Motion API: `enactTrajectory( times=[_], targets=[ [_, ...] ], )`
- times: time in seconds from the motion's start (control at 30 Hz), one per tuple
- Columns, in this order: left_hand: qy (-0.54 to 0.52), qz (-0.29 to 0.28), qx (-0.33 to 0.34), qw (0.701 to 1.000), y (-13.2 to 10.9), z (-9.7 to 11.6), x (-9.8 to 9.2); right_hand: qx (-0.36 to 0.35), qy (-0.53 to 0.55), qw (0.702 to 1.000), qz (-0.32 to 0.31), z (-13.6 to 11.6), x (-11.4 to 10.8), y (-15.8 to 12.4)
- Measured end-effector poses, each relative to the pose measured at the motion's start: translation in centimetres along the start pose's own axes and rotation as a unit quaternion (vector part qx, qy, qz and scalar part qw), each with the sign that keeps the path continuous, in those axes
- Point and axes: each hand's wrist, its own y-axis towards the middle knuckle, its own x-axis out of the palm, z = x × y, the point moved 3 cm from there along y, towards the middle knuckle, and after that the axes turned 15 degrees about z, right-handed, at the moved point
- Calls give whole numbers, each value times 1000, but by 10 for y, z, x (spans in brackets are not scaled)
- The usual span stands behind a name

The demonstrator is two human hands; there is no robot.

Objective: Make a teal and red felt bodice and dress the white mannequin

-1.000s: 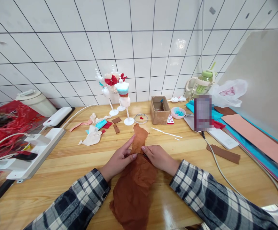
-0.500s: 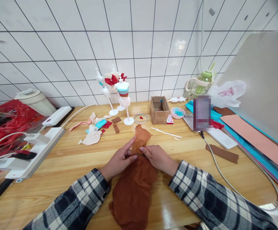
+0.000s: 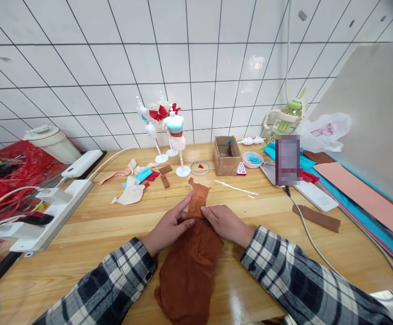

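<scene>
A long piece of reddish-brown crepe paper [image 3: 189, 275] hangs down from between my hands toward the table's front edge. Its upper end narrows into a lighter, crinkled flap pointing away from me. My left hand [image 3: 169, 228] pinches the left side at the narrow waist, thumb on top. On the right side, my right hand [image 3: 225, 222] grips the same waist with thumb and fingers. A thin dark line, perhaps wire or a fold, crosses the paper between the thumbs; I cannot tell which. Small mannequin stands [image 3: 175, 131] with paper clothing rise beyond my hands.
Paper scraps [image 3: 130, 192] lie to the left, near a power strip [image 3: 56, 216]. A cardboard box [image 3: 226, 164], a pink bowl [image 3: 247, 164] and a clear ring dish [image 3: 199, 167] stand at the back. Rightward are a phone [image 3: 287, 160], a cable and stacked coloured paper [image 3: 366, 194].
The upper flap has narrowed and shifted, with its tip now pointing left. My right thumb has slid slightly to the right along the waist; my left hand keeps its grip.
</scene>
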Motion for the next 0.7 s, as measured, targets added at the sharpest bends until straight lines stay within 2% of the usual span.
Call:
enactTrajectory(
  times=[0.2, 0.7],
  targets=[
    [28, -6, 13, 1000, 0, 0, 7, 8, 11, 1000, 28, -2, 4, 0],
    [53, -8, 32, 998, 0, -5, 6, -3, -37, 999, 5, -7, 3, 0]
  ],
)
